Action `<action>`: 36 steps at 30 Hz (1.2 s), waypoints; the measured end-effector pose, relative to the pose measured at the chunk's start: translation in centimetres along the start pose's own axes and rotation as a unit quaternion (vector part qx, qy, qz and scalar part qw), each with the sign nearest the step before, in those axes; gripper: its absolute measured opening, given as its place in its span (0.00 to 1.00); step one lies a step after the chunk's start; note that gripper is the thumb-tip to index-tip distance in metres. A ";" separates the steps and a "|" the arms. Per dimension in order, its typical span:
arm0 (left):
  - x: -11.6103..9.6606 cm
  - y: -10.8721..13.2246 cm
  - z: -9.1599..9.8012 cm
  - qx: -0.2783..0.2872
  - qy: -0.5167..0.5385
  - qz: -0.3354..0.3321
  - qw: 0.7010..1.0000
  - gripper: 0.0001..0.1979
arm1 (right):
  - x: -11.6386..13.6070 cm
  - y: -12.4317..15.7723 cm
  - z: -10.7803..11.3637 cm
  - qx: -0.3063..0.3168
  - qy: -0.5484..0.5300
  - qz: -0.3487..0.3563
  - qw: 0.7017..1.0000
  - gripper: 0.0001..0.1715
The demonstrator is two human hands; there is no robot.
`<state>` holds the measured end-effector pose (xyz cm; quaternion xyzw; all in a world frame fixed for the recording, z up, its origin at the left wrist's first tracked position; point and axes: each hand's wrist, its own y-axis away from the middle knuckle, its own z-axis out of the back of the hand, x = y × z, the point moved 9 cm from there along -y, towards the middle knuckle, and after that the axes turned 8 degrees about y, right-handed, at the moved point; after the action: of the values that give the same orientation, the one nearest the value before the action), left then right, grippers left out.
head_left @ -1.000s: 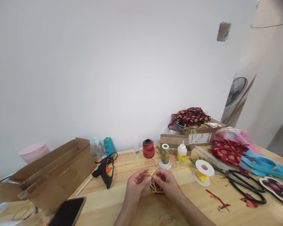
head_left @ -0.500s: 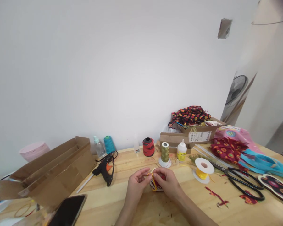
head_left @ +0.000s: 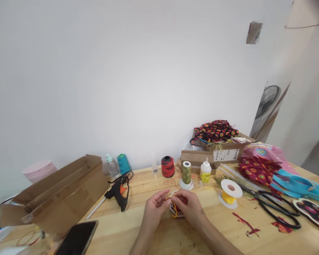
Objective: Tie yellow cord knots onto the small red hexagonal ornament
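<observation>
Close together over the front middle of the table, both hands work at a small red piece with a white lattice edge (head_left: 180, 211). A yellow cord (head_left: 174, 209) loops over that piece. My left hand (head_left: 155, 208) pinches the cord between thumb and forefinger, its other fingers curled. Pressed around the red piece's upper side, my right hand (head_left: 190, 206) has its thumb and forefinger at the cord too. The fingers partly cover the piece. Right of the hands stands a spool of yellow cord (head_left: 230, 191).
Black-handled scissors (head_left: 279, 209) and fabric scraps (head_left: 246, 224) lie at right. Behind the hands stand a green thread spool (head_left: 186, 173), a red thread spool (head_left: 167, 166) and a glue bottle (head_left: 205, 171). At left are a glue gun (head_left: 119, 193), a cardboard box (head_left: 66, 191) and a phone (head_left: 77, 238).
The fingers have shifted slightly at the yellow cord, whose loop on the red piece looks a little different. Both hands stay in nearly the same place.
</observation>
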<state>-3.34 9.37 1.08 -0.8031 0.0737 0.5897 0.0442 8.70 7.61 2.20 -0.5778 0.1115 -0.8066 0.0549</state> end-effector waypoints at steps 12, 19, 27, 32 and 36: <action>1.4 0.0 -0.7 0.043 0.055 0.037 0.997 0.17 | -0.7 0.0 -0.6 0.010 -0.114 -0.016 0.993 0.08; 0.9 -0.1 -0.3 0.015 0.026 0.018 0.999 0.16 | 1.0 0.2 0.0 0.008 -0.026 0.023 0.999 0.12; 0.6 -0.4 0.2 0.004 -0.024 0.001 1.000 0.12 | -0.9 -0.4 -0.1 0.014 -0.169 -0.104 0.980 0.16; 1.2 0.0 -0.2 0.029 -0.031 0.043 0.998 0.08 | -1.9 -0.6 0.2 -0.003 -0.235 -0.127 0.964 0.17; 1.2 0.3 0.0 0.015 -0.048 0.057 0.997 0.08 | -2.1 -0.6 0.6 -0.016 -0.255 -0.133 0.958 0.17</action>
<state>-3.01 9.03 -0.09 -0.7675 0.1263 0.6279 0.0259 9.93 8.55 0.59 -0.7750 0.0292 -0.6303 -0.0352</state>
